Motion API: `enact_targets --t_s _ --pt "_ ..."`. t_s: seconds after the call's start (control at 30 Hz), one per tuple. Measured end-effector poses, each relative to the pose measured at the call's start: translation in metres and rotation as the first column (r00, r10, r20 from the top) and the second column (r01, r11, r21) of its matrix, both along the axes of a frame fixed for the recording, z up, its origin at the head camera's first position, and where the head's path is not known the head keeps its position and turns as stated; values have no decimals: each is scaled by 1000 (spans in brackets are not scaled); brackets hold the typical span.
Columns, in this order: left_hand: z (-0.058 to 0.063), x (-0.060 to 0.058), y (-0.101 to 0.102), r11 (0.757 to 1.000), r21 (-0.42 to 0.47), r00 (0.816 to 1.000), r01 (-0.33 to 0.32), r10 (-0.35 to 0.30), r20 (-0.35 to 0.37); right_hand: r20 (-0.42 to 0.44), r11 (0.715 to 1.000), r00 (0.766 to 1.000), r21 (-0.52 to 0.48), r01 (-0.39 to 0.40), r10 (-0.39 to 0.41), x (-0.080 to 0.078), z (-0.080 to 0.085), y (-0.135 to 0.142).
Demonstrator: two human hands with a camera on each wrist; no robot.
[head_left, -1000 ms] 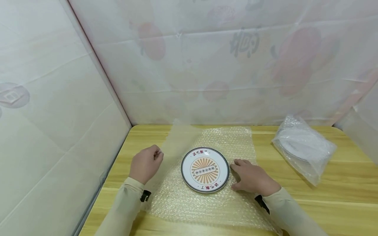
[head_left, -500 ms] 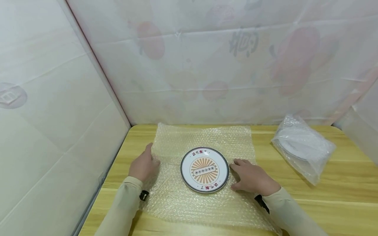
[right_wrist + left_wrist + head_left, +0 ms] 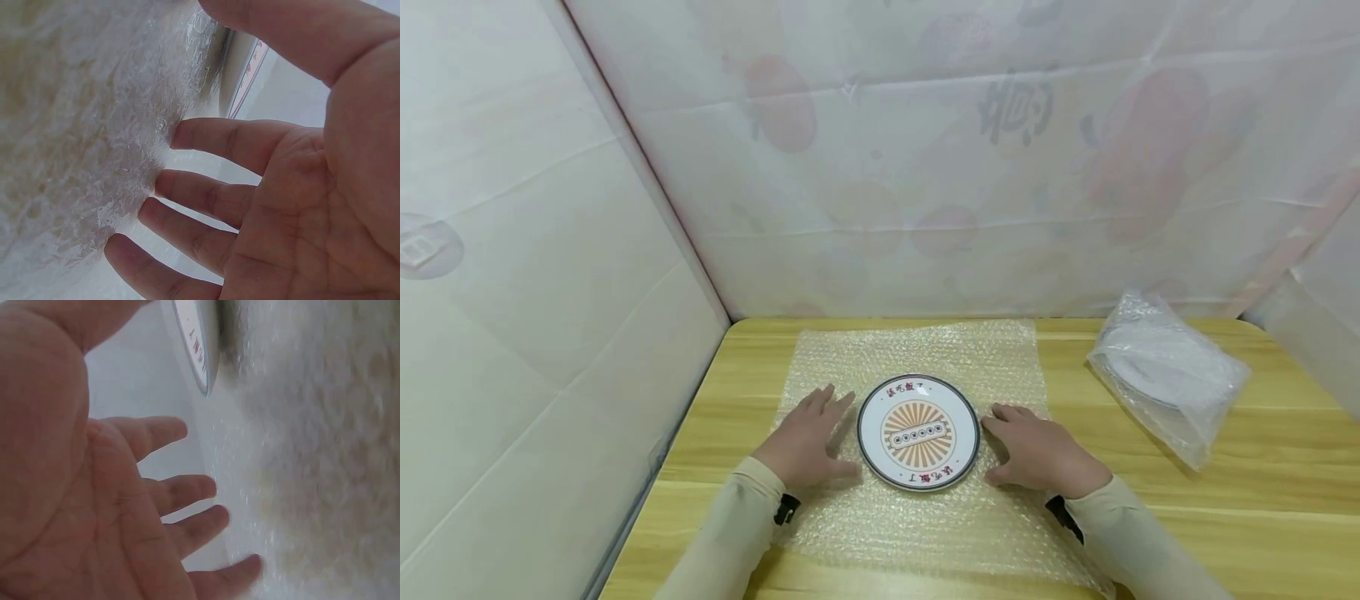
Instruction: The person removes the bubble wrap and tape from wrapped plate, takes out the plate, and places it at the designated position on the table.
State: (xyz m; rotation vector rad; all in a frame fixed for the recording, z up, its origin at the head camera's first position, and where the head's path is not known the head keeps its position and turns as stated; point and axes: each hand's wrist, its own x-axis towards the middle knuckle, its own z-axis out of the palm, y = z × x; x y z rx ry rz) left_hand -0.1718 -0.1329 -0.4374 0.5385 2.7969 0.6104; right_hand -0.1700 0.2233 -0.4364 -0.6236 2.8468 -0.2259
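Observation:
A round white plate (image 3: 918,432) with a dark rim, red characters and an orange sunburst lies face up on a flat sheet of bubble wrap (image 3: 910,533). To its left my left hand (image 3: 808,437) is spread over the wrap, fingers apart and thumb toward the rim. In the left wrist view the left palm (image 3: 106,506) faces the wrap with nothing in it. On the plate's other side my right hand (image 3: 1041,450) rests its fingertips on the wrap, close to the rim. The right wrist view shows the right fingers (image 3: 206,194) loosely extended, holding nothing.
A second plate in a clear bubble-wrap bag (image 3: 1168,375) lies at the back right of the wooden table (image 3: 1262,517). Pale printed cloth walls (image 3: 880,167) stand behind the table and along its left side.
My left hand has let the wrap's left edge drop flat and moved right, opening its fingers beside the plate. My right hand and the plate have stayed put.

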Motion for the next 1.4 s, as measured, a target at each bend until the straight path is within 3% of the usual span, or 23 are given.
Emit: enact_targets --t_s 0.13,0.5,0.77,1.1,1.4 --pt "-4 2 4 999 -29 999 20 -19 37 2 1000 1000 -6 4 -4 1 0 -1" --pt "-12 2 7 990 -136 1000 22 -22 1 16 1000 1000 -30 5 -5 1 0 -1" --pt "-7 3 10 988 -154 999 33 -32 11 70 995 997 -90 39 -33 0 1 0" --pt "-4 -2 7 993 -105 998 48 -45 34 66 992 995 -92 81 -75 3 -2 -3" --pt "-4 -3 8 990 -129 998 58 -56 15 32 991 999 -126 41 -38 1 -5 9"
